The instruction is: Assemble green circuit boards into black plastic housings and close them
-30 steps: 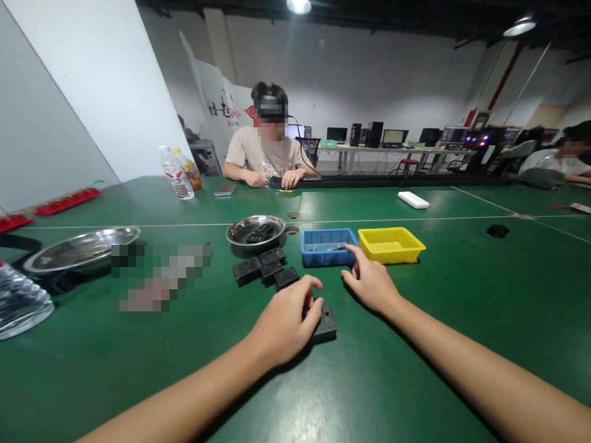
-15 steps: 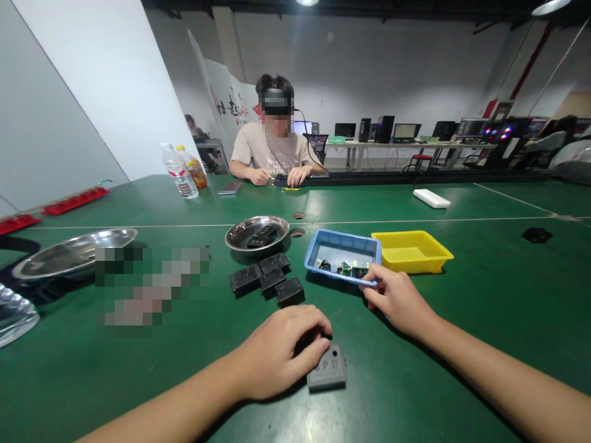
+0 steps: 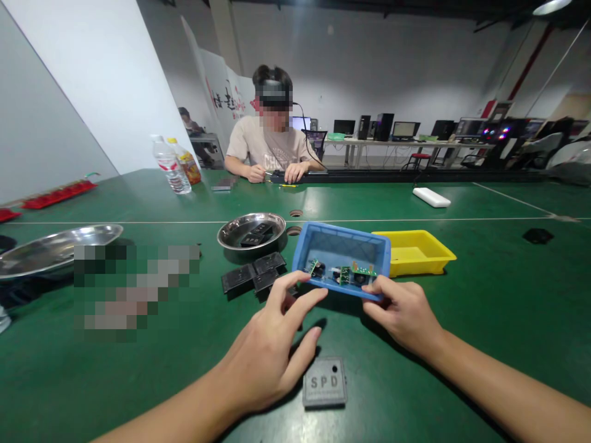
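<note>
My right hand [image 3: 409, 314] grips the near right corner of a blue plastic bin [image 3: 344, 231], which is tilted up off the table toward me. Inside, several small green circuit boards [image 3: 342, 275] with dark parts lie along the near wall. My left hand [image 3: 272, 351] is open, its fingers spread, and the fingertips reach the bin's near left edge; whether they touch it I cannot tell. Below that hand, flat on the table, lies a dark grey square case [image 3: 324, 389] marked "SPD", with a round hole near one corner.
Several black cases [image 3: 237, 280] sit left of the bin, partly behind my left hand. A steel dish [image 3: 226, 245] behind them holds more cases. A yellow bin [image 3: 425, 261] stands on the right. Across the green table, a person [image 3: 272, 144] works with both hands.
My left hand has let go of the grey case and moved up to the blue bin with fingers spread. The bin's far side has risen, tilting it toward me in my right hand.
</note>
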Motion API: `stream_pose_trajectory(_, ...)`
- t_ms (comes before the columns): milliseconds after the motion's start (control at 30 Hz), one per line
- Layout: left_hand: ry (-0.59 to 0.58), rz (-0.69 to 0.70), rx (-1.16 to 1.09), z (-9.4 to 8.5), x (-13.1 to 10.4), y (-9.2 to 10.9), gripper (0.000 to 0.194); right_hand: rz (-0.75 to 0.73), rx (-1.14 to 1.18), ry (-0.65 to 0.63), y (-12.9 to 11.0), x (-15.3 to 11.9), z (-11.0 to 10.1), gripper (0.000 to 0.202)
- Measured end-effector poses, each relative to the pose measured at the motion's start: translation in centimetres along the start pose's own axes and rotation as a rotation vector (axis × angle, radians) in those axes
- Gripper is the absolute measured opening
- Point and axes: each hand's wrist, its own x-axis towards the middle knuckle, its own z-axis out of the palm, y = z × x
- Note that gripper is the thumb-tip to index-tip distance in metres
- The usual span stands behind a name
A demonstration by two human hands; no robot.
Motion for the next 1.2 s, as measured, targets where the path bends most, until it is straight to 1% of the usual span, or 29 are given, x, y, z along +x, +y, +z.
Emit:
stream_pose_trajectory(67, -0.004, -0.021, 0.082, 0.1, 0.0, 0.3, 0.049, -0.078, -0.04, 0.009, -0.2, -0.1, 0.0, 0.016)
stream_pose_trajectory(200, -0.076, -0.044, 0.243, 0.1, 0.2, 0.5, 0.053, -0.196, -0.104, -0.009, -0.3, -0.3, -0.1, 0.024)
stream_pose_trajectory(300, -0.083, -0.031, 0.3, 0.1, 0.4, 0.4, 0.052, -0.242, -0.123, -0.014, -0.4, -0.5, -0.2, 0.028)
stream_pose_trajectory(367, -0.073, -0.018, 0.314, 0.0, 0.5, 0.3, 0.05, -0.243, -0.122, -0.005, -0.4, -0.4, -0.1, 0.027)
stream_pose_trajectory(500, -0.007, 0.008, 0.289, 0.1, 0.2, -0.2, 0.046, -0.203, -0.089, 0.029, -0.6, -0.3, 0.1, 0.019)
stream_pose_trajectory(600, 0.018, 0.019, 0.235, 0.0, 0.1, -0.3, 0.045, -0.16, -0.048, 0.044, -0.7, -0.2, 0.3, 0.013)
stream_pose_trajectory(833, 0.134, 0.043, 0.033, -0.3, 0.4, -0.2, 0.055, -0.016, 0.032, 0.034, -0.6, -0.1, 0.3, 0.006)
stream_pose_trajectory(933, 0.168, 0.06, -0.014, -0.2, 0.4, -0.6, 0.054, 0.029, 0.057, 0.007, -0.6, -0.1, 0.3, 0.006)
stream_pose_trajectory(1067, 0.299, 0.074, -0.093, -0.2, 0.3, -0.6, 0.052, 0.114, 0.093, -0.048, -0.6, -0.1, 0.2, 0.006)
stream_pose_trajectory(1133, 0.364, 0.102, -0.114, -0.4, 0.2, -0.4, 0.048, 0.175, 0.123, -0.078, -0.5, 0.0, 0.3, 0.004)
stream_pose_trajectory(1200, 0.379, 0.137, -0.14, -0.6, 0.1, -0.1, 0.043, 0.257, 0.16, -0.113, -0.4, 0.1, 0.4, 0.003)
